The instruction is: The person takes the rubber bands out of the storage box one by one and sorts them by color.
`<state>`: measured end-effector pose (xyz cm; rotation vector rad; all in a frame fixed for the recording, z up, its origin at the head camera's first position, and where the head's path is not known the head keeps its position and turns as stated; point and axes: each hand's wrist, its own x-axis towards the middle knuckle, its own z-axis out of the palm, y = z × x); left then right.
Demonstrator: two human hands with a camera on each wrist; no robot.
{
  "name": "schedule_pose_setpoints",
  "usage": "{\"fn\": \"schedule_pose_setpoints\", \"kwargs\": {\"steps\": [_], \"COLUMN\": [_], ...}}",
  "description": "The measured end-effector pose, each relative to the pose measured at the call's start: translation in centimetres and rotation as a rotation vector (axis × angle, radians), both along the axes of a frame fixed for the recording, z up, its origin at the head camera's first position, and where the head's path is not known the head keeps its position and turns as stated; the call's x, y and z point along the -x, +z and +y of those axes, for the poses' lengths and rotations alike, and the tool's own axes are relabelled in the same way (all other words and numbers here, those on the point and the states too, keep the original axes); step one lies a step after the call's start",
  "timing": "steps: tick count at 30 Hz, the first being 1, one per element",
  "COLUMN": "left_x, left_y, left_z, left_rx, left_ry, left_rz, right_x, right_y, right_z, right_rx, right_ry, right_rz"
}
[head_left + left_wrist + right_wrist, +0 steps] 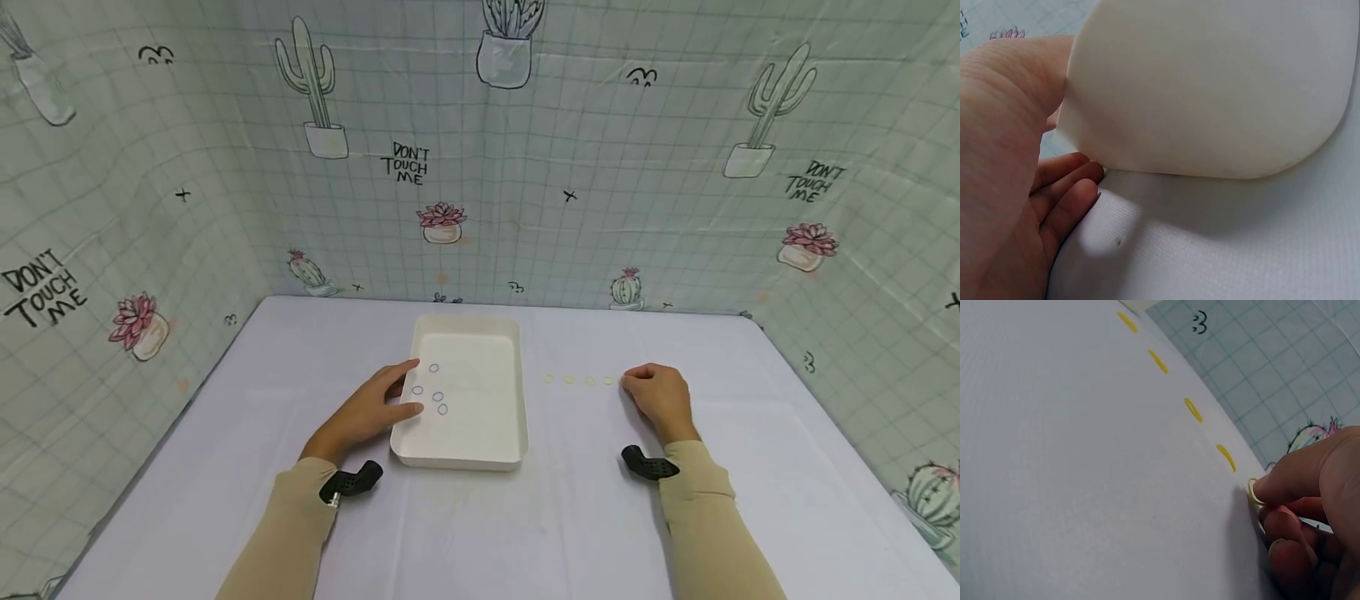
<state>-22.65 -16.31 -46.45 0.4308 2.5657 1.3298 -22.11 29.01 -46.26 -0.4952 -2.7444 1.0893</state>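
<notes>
Right grip point(662, 402) pinches yellow ring point(1252, 492) just off four-ring row's point(1193, 410) 3 o'clock end; left grip point(367, 412) holds tray point(480, 404) at 9 o'clock.

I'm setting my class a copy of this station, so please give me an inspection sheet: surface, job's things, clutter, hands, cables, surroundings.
Surface: white table; a small dark speck shows near the left hand.
Job's things: white tray with four blue rings inside; four yellow rings in a row right of it; a fifth yellow ring at the row's end.
Clutter: nothing seen.
Hands: left holds the tray's left side; right hand pinches the fifth yellow ring.
Cables: nothing seen; a black device sits at each wrist.
Surroundings: cactus-print cloth behind and on both sides.
</notes>
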Motion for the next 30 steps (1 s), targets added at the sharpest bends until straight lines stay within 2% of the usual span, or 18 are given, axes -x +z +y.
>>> {"fn": "schedule_pose_setpoints", "kwargs": {"steps": [9, 17, 20, 25, 30], "left_x": [0.1, 0.3, 0.4, 0.3, 0.1], "left_y": [-0.1, -0.3, -0.2, -0.1, 0.0], "left_z": [0.5, 0.6, 0.5, 0.4, -0.1], "left_rx": [-0.017, -0.033, -0.029, -0.016, -0.012], "left_ry": [-0.015, -0.017, -0.014, -0.014, -0.009], "left_rz": [0.002, 0.001, -0.002, -0.019, -0.019], "right_x": [0.1, -0.1, -0.2, -0.5, -0.1], "right_y": [-0.5, -0.3, -0.1, 0.1, 0.2], "right_z": [0.6, 0.9, 1.2, 1.8, 0.7], "right_rx": [-0.102, -0.102, 0.01, 0.323, 0.498], "right_ry": [-0.015, -0.02, -0.016, -0.045, -0.076], "right_rz": [0.018, 0.042, 0.035, 0.026, 0.044]}}
